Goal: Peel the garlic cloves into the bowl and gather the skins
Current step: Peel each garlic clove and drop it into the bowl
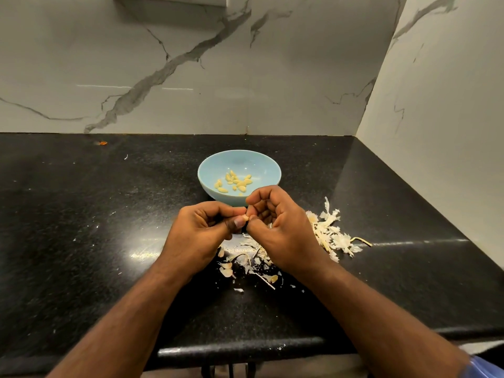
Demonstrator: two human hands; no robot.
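My left hand [203, 227] and right hand [275, 227] both pinch garlic clove [246, 217], frame centre. Risk: slick clove squirts out, misses bowl [261, 162], lands among skins [330, 233] lower right.

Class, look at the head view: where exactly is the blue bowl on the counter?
The blue bowl sits mid-counter, just beyond the left hand and right hand, with the garlic skins nearer and to its right.

Glossy speckled black stone counter [81, 214]; smooth blue bowl [215, 170]; papery skins [332, 233].
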